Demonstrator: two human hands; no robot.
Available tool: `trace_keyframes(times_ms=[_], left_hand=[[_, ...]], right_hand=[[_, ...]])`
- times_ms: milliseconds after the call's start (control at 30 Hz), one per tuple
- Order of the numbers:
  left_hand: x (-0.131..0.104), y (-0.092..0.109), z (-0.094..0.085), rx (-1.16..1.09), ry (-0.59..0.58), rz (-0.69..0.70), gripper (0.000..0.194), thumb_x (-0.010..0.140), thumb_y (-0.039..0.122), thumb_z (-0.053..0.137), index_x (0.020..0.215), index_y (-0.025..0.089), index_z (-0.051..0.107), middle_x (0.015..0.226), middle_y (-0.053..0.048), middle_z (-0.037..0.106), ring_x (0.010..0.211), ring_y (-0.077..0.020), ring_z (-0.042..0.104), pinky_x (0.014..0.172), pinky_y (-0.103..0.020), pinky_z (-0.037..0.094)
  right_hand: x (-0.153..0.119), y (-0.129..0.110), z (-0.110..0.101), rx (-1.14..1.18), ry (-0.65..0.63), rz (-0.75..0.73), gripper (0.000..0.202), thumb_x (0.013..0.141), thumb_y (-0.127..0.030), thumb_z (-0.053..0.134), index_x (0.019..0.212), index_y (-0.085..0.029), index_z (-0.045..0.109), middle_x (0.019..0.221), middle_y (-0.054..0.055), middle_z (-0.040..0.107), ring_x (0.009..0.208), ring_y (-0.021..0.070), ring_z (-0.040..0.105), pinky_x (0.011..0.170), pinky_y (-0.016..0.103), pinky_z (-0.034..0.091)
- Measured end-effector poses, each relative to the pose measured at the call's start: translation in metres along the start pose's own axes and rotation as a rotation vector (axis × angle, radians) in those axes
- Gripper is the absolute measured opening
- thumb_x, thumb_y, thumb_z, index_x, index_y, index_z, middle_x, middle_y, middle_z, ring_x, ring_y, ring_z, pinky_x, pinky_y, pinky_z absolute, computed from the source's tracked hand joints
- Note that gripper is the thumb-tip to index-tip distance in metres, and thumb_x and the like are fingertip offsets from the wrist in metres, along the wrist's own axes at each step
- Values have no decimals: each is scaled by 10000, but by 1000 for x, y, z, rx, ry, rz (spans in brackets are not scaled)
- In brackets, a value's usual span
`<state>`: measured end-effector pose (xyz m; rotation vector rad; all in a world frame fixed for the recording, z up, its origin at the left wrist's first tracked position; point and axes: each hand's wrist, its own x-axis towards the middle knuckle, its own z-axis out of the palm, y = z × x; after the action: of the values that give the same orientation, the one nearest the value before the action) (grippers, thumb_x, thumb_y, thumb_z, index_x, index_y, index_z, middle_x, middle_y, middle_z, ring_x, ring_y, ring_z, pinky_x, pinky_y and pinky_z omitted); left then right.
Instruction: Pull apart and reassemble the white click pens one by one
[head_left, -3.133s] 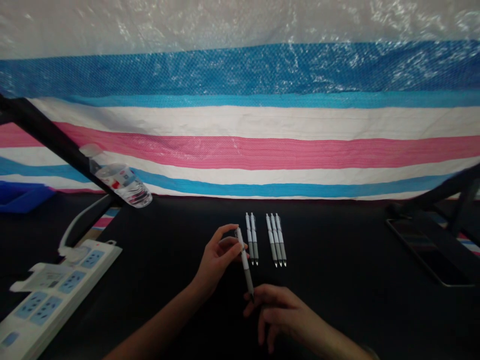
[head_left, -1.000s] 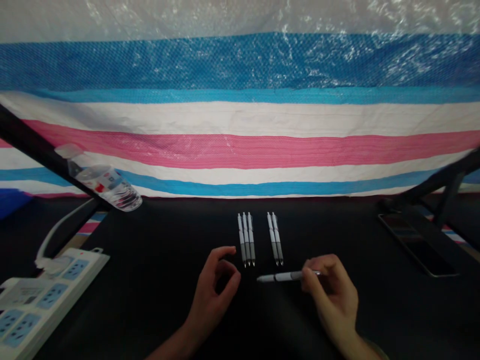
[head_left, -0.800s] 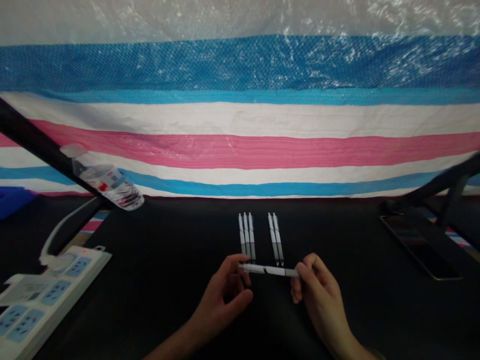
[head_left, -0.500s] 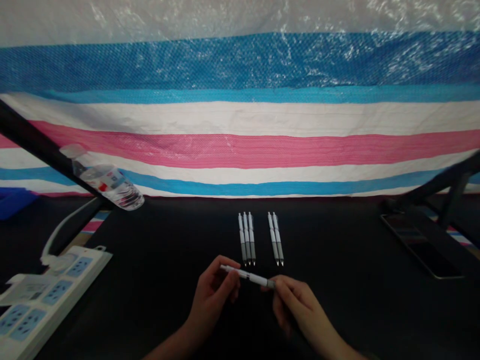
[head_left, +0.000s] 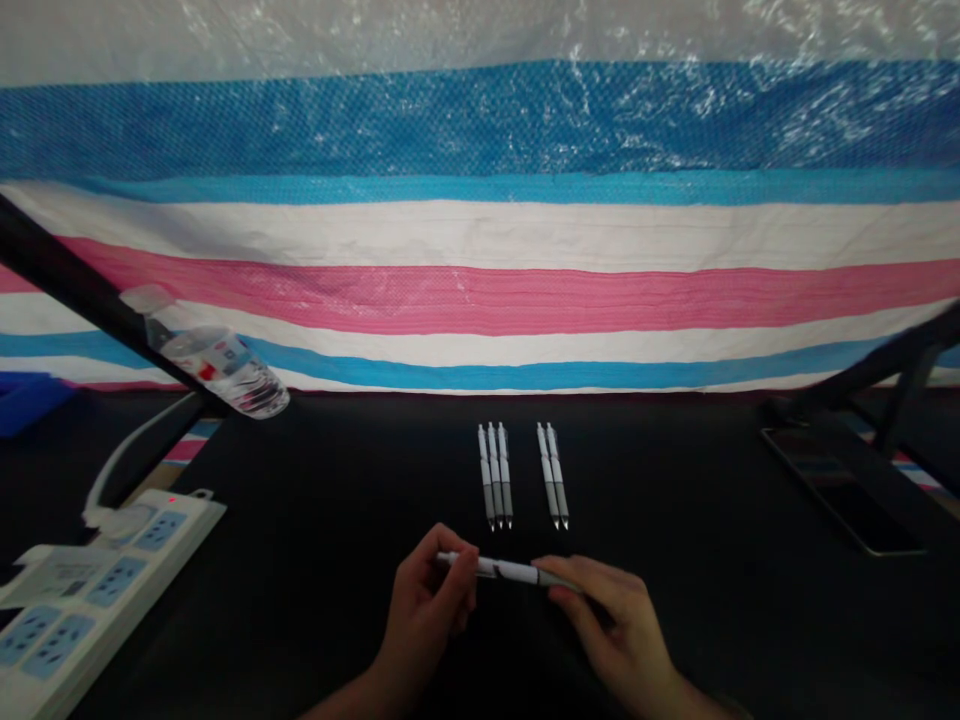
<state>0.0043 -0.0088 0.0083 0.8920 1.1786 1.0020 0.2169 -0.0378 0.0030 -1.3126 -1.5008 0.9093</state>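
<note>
Down and over to the right goes the right hand, and the pen has levelled out from its steeper slant half a second ago! It's spanning the gap between both hands now, on the near side of the rows. Long axis almost straight across, right end dipping slightly towards the person; white push-button end to the left, grey grip section to the right, writing tip lost in the right hand's fingers. Left hand pinches the button end between thumb and fingers; right thumb and fingers close on the grey section. Beyond, on the black table, three pens and, just right of them, two pens, all tips nearwards. Any writing? Dark marks on the held barrel, too small to read. Red-marked label on the bottle, print illegible; same for the lettering by the power strip's sockets.
</note>
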Motion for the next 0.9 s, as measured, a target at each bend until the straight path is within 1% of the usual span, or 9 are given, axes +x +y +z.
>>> trace_keyframes(times_ms=[67,133,233,300,400,467,567,733,900], left_hand=[[0,-2,1,-8,33,-9,463,812,621,748,734,195,584,486,76,496,391,-53,366,385,-151,258],[-1,-4,1,-18,65,6,469,807,627,750,733,192,587,484,77,483,407,-59,370,394,-152,265],[-1,-5,0,-43,87,43,463,817,619,745,733,190,594,484,83,454,428,-63,356,410,-155,270],[-1,-5,-1,-62,95,59,445,824,595,752,731,188,600,492,82,444,442,-65,351,421,-159,272],[-2,-4,-3,-100,110,59,430,817,567,774,721,184,604,521,74,455,469,-70,362,436,-162,276],[-2,-4,-3,-119,111,64,430,816,564,778,720,184,603,527,76,447,477,-70,352,440,-162,275],[-1,-4,-3,-121,114,69,431,823,568,772,723,184,604,522,82,426,479,-71,335,442,-162,273],[1,-2,-2,-131,137,55,452,790,581,795,708,179,607,516,77,433,483,-75,346,446,-167,280],[-2,0,-1,-156,144,42,446,778,566,812,696,178,608,517,74,444,483,-73,353,450,-167,284]], right_hand=[[0,-2,0,-11,-24,20,272,929,-464,681,995,-252,837,835,90,804,736,252,736,674,327,580],[0,-4,-1,63,-105,136,396,943,-555,629,978,-205,810,708,73,753,592,207,673,552,285,524],[2,-7,2,257,-187,356,671,959,-733,440,769,-160,732,469,0,545,398,134,479,400,232,354],[3,-9,5,322,-165,424,682,931,-772,457,651,-176,634,456,-29,473,400,112,426,401,219,314],[3,-12,8,353,-93,404,555,836,-727,675,737,-185,608,565,-42,503,483,103,439,461,211,334],[3,-12,8,384,-118,422,579,826,-756,659,774,-180,621,579,-39,512,467,95,414,445,210,302],[2,-10,7,380,-150,495,693,878,-821,493,628,-180,582,490,-41,450,408,87,352,407,219,231],[1,-6,5,468,-47,414,529,784,-696,749,766,-187,607,586,-54,500,468,91,395,449,211,292],[1,-5,6,396,-99,498,669,889,-771,543,572,-182,552,483,-41,444,407,78,337,404,221,201]])
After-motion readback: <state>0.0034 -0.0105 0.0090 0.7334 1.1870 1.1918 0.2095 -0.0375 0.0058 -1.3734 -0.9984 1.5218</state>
